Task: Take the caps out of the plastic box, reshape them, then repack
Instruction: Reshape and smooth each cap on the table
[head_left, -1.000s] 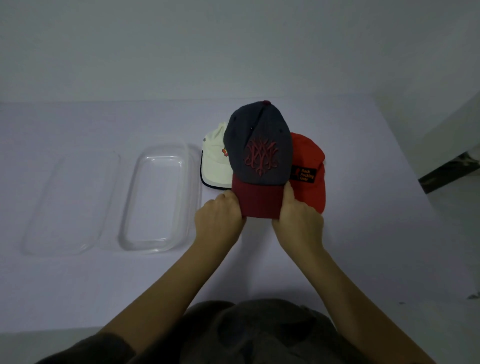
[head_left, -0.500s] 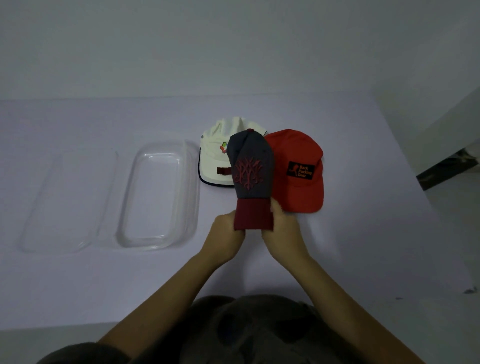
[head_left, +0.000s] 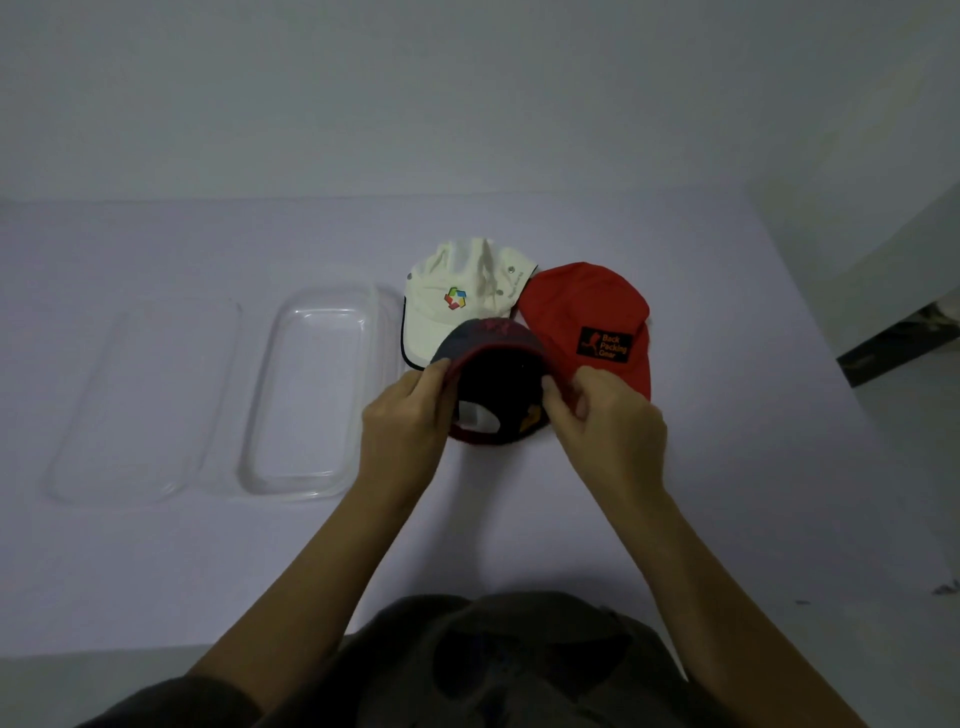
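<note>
A: What colours are shown by the dark cap at six o'clock?
B: Charcoal grey, rimmed in maroon, with a red stitched motif; the inside is black.
A: And the others?
B: At eleven o'clock the cream cap is edged in dark piping and marked with a red, yellow, green and blue logo. At two o'clock the red cap is badged with a black patch lettered in orange.

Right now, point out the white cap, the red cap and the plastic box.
white cap (head_left: 435, 292): head view, crown left of the logo.
red cap (head_left: 582, 296): head view, crown above the patch.
plastic box (head_left: 296, 488): head view, near rim.
</note>
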